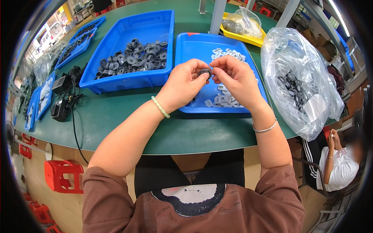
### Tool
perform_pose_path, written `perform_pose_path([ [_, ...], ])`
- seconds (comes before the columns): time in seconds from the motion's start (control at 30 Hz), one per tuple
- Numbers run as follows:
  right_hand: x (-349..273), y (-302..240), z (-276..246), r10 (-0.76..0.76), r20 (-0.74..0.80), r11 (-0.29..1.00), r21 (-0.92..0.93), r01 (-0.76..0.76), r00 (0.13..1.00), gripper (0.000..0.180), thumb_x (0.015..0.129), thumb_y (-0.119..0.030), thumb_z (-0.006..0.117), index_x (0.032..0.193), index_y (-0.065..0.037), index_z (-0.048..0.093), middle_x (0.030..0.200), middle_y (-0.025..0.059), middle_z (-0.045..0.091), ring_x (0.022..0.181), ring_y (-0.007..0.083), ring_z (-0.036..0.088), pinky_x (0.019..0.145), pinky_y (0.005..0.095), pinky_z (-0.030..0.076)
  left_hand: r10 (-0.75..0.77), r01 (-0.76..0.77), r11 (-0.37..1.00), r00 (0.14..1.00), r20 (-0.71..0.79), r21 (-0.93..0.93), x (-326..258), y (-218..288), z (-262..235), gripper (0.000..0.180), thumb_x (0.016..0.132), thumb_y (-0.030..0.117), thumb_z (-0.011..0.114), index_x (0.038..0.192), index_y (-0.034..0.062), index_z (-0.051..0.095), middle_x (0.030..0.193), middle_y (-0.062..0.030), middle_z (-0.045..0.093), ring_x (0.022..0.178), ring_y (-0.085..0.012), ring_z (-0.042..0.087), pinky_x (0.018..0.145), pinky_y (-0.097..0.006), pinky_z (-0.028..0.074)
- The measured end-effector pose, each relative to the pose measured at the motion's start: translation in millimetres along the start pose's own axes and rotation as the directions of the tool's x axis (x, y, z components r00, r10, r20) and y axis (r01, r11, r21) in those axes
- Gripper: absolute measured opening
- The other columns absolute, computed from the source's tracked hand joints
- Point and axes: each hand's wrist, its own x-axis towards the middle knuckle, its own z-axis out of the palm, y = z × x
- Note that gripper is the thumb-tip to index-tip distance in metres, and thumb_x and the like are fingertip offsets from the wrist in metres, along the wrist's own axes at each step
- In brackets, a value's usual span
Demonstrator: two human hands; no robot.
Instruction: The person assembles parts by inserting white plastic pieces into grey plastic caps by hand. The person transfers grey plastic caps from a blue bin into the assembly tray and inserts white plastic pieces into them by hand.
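Between the thumb and fingers of my left hand point(182, 83) is a small black ring-shaped part point(204, 72). My right hand point(240, 79) is closed in a pinch right beside the ring. What its fingertips hold, if anything, is too small to make out. Both hands are above a shallow blue tray point(182, 50) with small white plastic pieces point(227, 100) near its front and more at its far side. Left of it stands a deeper blue bin point(128, 82), in which many dark grey and black rings point(134, 60) lie heaped.
A clear plastic bag point(287, 50) of dark parts lies at the right, a yellow tray point(248, 38) behind it. Black power adapters point(60, 110) with cables and more blue trays point(44, 93) are at the left. A metal post point(217, 17) rises behind. Another person point(340, 167) sits at the right.
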Motion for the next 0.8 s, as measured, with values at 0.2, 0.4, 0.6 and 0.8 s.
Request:
perform_pose_path([
  [0.2, -0.1, 3.0, -1.4, -0.031, 0.007, 0.998, -0.062, 0.031, 0.999, 0.013, 0.093, -0.005, 0.059, 0.102, 0.002, 0.063, 0.089, 0.0058, 0.067, 0.076, 0.0103, 0.063, 0.069, 0.0245, 0.052, -0.012, 0.011, 0.996, 1.000, -0.010, -0.083, -0.1, 1.4, -0.4, 0.024, 0.096, 0.009, 0.060, 0.116, -0.0032, 0.059, 0.108, -0.0060, 0.065, 0.095, -0.0100, 0.063, 0.083, -0.023, 0.052],
  [0.4, 0.5, 1.1, -1.4, -0.032, 0.000, 0.997, -0.067, 0.032, 0.999, 0.014, 0.091, -0.005, 0.061, 0.103, 0.002, 0.063, 0.090, 0.0074, 0.068, 0.079, 0.0122, 0.065, 0.072, 0.0256, 0.053, 0.039, -0.041, 0.996, 0.999, -0.019, -0.082, 2.6, 1.4, -4.3, 0.024, 0.096, 0.008, 0.058, 0.118, -0.0005, 0.062, 0.102, -0.0047, 0.068, 0.092, -0.0102, 0.065, 0.080, -0.024, 0.054],
  [0.6, -0.3, -0.5, -0.2, -0.025, -0.022, 0.996, -0.090, 0.023, 0.999, 0.017, 0.088, -0.004, 0.065, 0.103, 0.002, 0.063, 0.089, 0.0078, 0.067, 0.080, 0.0134, 0.065, 0.073, 0.0262, 0.054, -0.037, 0.031, 0.987, 0.998, -0.040, -0.160, 1.1, -0.3, 0.0, 0.024, 0.098, 0.009, 0.053, 0.118, 0.0001, 0.063, 0.102, -0.0044, 0.067, 0.090, -0.0099, 0.064, 0.077, -0.025, 0.053],
  [0.8, -1.0, 0.7, 4.3, -0.017, -0.053, 0.996, -0.087, 0.012, 0.998, 0.016, 0.087, -0.003, 0.065, 0.102, 0.002, 0.063, 0.089, 0.0080, 0.066, 0.081, 0.0139, 0.064, 0.073, 0.0262, 0.053, -0.028, 0.023, 0.997, 0.997, -0.075, -0.068, 0.4, 0.9, 4.9, 0.024, 0.098, 0.009, 0.054, 0.118, 0.0010, 0.063, 0.104, -0.0039, 0.066, 0.091, -0.0099, 0.064, 0.078, -0.025, 0.053],
])
